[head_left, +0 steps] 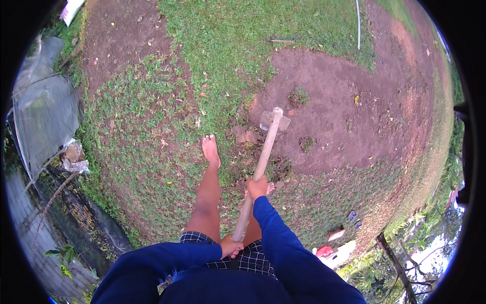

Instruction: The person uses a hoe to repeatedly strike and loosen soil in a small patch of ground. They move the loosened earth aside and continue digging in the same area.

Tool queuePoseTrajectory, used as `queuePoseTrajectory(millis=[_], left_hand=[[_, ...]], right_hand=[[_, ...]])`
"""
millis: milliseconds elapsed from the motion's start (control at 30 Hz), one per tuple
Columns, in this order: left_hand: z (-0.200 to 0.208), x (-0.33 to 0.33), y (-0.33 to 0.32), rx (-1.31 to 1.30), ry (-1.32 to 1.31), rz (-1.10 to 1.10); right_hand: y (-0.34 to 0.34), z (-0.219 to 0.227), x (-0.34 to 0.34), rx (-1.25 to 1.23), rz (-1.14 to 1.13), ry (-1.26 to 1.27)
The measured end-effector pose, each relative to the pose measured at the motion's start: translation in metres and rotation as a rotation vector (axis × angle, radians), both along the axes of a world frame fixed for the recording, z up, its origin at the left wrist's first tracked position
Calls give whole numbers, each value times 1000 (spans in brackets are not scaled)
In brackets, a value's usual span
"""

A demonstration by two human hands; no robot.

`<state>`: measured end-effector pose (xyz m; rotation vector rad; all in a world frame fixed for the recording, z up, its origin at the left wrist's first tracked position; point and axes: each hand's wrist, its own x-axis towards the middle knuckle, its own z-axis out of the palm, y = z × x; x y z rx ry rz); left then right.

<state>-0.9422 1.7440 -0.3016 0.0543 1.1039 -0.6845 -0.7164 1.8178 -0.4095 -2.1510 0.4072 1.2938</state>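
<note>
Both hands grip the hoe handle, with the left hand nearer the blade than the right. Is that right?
Not quite: the head view shows the right hand nearer the blade than the left hand. Both do grip the hoe handle.

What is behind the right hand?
Behind the right hand is the right foot: some toes show beside the hand, but the hand and wooden handle cover part of it from view.
</note>
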Motion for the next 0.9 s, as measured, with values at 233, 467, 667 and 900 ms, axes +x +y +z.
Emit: queuePoseTrajectory(millis=[233, 467, 667, 900], left_hand=[[-114, 72, 60, 242, -182, 145], [-37, 95, 14, 86, 87, 80], [87, 60, -35, -123, 9, 57], [-8, 114, 56, 565, -567, 22]], right_hand=[[96, -2, 122, 336, -172, -185], [3, -88, 35, -169, 308, 215], [-84, 23, 35, -17, 105, 18], [2, 50, 131, 493, -414, -127]])
